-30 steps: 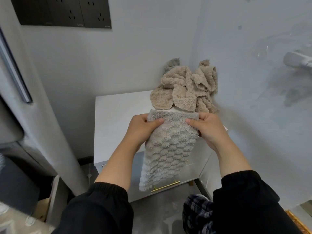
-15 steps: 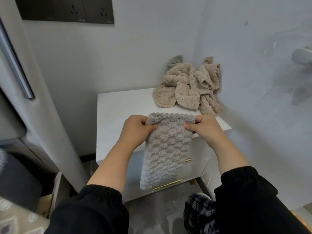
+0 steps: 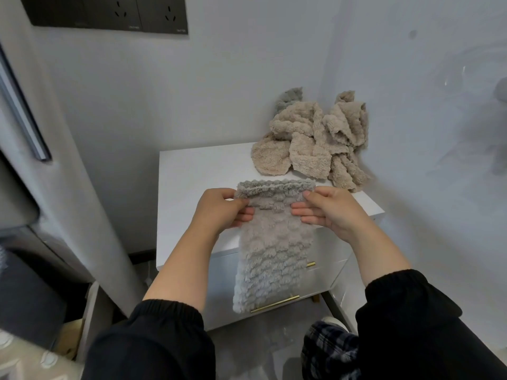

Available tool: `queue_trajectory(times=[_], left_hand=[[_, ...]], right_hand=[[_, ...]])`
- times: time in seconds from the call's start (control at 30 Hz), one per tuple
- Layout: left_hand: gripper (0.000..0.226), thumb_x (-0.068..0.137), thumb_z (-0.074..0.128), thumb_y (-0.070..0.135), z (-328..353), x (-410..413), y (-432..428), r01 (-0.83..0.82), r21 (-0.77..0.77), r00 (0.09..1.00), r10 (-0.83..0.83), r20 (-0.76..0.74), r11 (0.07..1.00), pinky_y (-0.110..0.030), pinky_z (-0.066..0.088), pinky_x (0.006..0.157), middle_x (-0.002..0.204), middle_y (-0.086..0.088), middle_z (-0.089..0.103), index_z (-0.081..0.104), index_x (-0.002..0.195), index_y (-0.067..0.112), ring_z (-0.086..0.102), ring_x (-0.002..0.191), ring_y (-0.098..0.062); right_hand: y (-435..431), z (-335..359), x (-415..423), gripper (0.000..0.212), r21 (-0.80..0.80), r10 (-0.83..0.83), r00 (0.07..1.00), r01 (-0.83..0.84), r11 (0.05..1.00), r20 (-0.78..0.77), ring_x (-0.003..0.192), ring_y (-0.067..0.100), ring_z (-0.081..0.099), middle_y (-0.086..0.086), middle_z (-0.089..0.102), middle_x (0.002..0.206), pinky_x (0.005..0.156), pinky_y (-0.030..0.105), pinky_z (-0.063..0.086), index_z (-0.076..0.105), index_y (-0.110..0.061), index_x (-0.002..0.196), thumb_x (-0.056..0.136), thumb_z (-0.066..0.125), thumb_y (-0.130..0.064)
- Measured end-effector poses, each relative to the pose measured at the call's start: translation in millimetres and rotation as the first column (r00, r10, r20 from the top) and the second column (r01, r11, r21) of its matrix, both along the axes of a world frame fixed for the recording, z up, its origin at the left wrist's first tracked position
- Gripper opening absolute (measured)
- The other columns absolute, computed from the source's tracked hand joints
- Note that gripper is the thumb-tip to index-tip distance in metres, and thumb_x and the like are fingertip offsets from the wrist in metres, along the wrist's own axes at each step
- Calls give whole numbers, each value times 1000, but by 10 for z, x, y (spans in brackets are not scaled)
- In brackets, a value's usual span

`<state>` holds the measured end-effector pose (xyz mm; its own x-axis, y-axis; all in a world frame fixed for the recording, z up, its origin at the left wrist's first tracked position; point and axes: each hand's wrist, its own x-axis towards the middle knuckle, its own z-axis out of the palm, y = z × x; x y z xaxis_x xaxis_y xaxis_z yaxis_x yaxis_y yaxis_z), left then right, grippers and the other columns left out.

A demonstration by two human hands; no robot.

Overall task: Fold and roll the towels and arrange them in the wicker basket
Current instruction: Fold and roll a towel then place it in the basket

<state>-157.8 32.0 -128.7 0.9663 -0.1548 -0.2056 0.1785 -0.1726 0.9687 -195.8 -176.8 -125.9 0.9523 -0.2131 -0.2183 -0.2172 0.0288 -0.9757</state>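
A: Status of hands?

B: I read L hand (image 3: 223, 212) and R hand (image 3: 329, 209) each pinching the top of the grey towel (image 3: 274, 256), one per side, fingertips on the near face. Vs. 0.5 s ago: top edge is now turned over into a narrow band; it was flat before.

A: Towel pos.?

B: Top end over the desk (image 3: 197, 174) front, remainder hanging past the drawer fronts. Beige towel pile (image 3: 310, 144) at rear-right corner, unchanged.

Grey bubble-textured plush towel (image 3: 274, 250) hangs lengthwise, a narrow folded strip.
Crumpled beige fleece towels (image 3: 310, 141) heaped just behind.
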Motion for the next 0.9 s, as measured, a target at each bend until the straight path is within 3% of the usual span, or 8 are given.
queue_trajectory(times=[0.1, 0.2, 0.3, 0.4, 0.5, 0.6, 0.77, 0.9], left_hand=[[18, 93, 48, 7, 28, 36, -42, -43, -79, 999, 43, -4, 996, -19, 54, 64, 89, -13, 73, 65, 89, 6, 69, 74, -15], [28, 93, 40, 11, 58, 83, -60, -111, -259, 992, 90, -92, 960, -14, 51, 58, 84, -10, 71, 65, 82, 6, 66, 73, -15], [33, 95, 50, 29, -28, 169, -86, -166, -278, 985, 147, -89, 946, -22, 51, 77, 84, -6, 70, 70, 79, 9, 62, 76, -16], [20, 84, 70, 28, -120, 188, -124, -200, -193, 979, 201, -12, 961, -27, 52, 85, 89, -6, 73, 74, 82, 8, 67, 87, -18], [4, 79, 74, 8, -135, 176, -121, -179, -151, 981, 189, 53, 972, -23, 51, 81, 84, -3, 71, 72, 77, 11, 64, 84, -16], [18, 78, 71, -2, -160, 193, -108, -162, -89, 979, 171, 110, 983, -17, 50, 72, 76, -2, 66, 69, 72, 14, 60, 74, -12], [22, 79, 68, 2, -229, 212, -111, -157, 154, 963, 117, 242, 975, -25, 48, 69, 69, -2, 61, 66, 68, 22, 56, 67, -14], [18, 81, 63, 5, -271, 229, -111, -146, 345, 943, 26, 330, 927, -17, 35, 55, 64, 10, 53, 66, 74, 21, 48, 61, -4]], right_hand=[[9, -13, 90, 9, 94, 10, 999, -14, 995, 44, 93, 24, 70, 19, 67, 103, 84, 34, 56, 54, -8, 99, 99, 49, -16], [17, -20, 191, 26, 268, -35, 998, 19, 963, 53, 97, 27, 69, 23, 65, 110, 86, 34, 55, 49, 0, 117, 99, 38, -17], [4, -61, 263, 27, 353, -94, 994, 67, 933, 61, 95, 28, 69, 21, 68, 107, 85, 34, 55, 54, -4, 109, 99, 41, -25], [-3, -96, 276, 12, 205, -112, 990, 92, 974, 89, 84, 23, 63, 11, 63, 89, 89, 38, 52, 63, -4, 94, 94, 55, -13], [-14, -124, 239, 13, -79, -113, 988, 122, 989, 105, 67, 14, 56, 4, 59, 73, 69, 29, 51, 69, -9, 85, 89, 59, 0], [-43, -179, 227, 13, -236, -121, 986, 146, 961, 115, 56, 10, 52, 1, 59, 65, 57, 22, 46, 70, -12, 84, 87, 63, -2], [-101, -299, 280, 20, -323, -196, 972, 229, 918, 131, 39, 7, 53, 6, 61, 62, 47, 20, 48, 66, -12, 74, 87, 62, 2], [-115, -335, 298, 21, -319, -226, 963, 261, 911, 144, 38, 6, 55, 10, 61, 60, 44, 18, 48, 63, -6, 77, 90, 52, 6]])
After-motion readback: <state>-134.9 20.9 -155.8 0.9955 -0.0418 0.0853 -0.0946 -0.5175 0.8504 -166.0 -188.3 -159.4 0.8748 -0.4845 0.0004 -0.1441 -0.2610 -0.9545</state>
